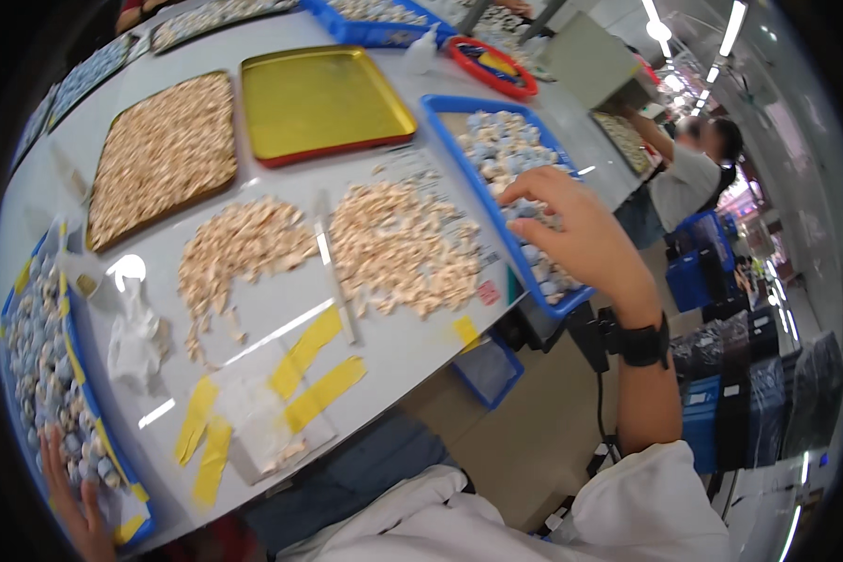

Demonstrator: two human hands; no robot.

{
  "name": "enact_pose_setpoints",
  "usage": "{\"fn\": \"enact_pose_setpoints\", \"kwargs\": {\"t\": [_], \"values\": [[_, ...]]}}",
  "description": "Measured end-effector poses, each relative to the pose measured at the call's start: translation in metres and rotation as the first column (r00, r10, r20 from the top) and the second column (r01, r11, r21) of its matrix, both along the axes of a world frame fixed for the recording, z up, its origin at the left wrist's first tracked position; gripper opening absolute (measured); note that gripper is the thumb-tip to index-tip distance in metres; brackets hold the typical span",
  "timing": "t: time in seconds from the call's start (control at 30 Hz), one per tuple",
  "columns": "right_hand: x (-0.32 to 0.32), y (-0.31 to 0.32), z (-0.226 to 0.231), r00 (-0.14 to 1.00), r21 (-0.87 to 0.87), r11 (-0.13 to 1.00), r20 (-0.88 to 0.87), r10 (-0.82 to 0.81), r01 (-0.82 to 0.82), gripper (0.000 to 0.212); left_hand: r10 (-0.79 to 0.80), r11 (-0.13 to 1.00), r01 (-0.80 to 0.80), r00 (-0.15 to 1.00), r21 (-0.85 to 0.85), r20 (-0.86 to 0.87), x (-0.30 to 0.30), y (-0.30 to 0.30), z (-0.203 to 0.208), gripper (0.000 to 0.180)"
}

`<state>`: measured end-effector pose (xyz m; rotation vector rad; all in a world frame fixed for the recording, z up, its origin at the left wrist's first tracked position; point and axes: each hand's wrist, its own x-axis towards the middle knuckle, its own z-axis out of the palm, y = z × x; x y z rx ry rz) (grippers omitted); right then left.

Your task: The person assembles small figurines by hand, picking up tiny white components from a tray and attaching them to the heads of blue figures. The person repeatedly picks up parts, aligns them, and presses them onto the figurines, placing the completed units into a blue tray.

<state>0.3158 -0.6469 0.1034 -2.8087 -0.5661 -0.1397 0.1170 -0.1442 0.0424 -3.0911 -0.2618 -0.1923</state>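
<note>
My right hand [576,229] is over a blue tray [485,185] at the right table edge. Its thumb and fingers are apart above small rounded blue-and-cream pieces [508,140], and I see nothing held. At the lower left my left hand [70,501] reaches into another long blue tray [82,373], fingers stretched out along similar pieces [42,328]. That tray has yellow tape on its rim. Between the hands, two spreads of small cream pieces, a left pile [239,239] and a right pile [398,248], lie on the white table [281,323].
A white-handled flat tool [335,276] lies between the piles. Behind are a tray full of cream pieces [169,155], a gold tray [323,98], a white squeeze bottle [421,51] and a red basket [492,67]. Crumpled plastic [139,337] and yellow tape strips [323,393] lie nearer. A person [688,178] is at right.
</note>
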Motion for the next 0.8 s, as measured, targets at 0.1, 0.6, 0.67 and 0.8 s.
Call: {"fn": "enact_pose_setpoints", "kwargs": {"t": [0.1,0.6,0.67,0.8], "values": [[0.013,0.028,-0.008,0.989,0.07,0.993,-0.102,0.105,-0.098,0.024,0.043,0.997,-0.043,0.999,-0.066,0.007,-0.009,-0.01,-0.007,0.043],[0.04,0.065,-0.039,0.963,0.032,0.992,-0.238,0.129,-0.126,0.011,0.05,0.996,-0.047,0.998,-0.079,0.039,-0.031,-0.015,-0.003,0.033],[0.04,0.068,-0.039,0.965,0.059,0.992,-0.228,0.126,-0.116,0.011,0.064,0.989,-0.057,0.997,-0.139,0.046,-0.034,-0.016,0.0,0.031],[0.035,0.063,-0.038,0.989,0.043,0.997,-0.127,0.072,-0.067,0.009,0.158,0.943,-0.119,0.982,-0.311,0.103,-0.019,-0.025,-0.011,0.027]]}}
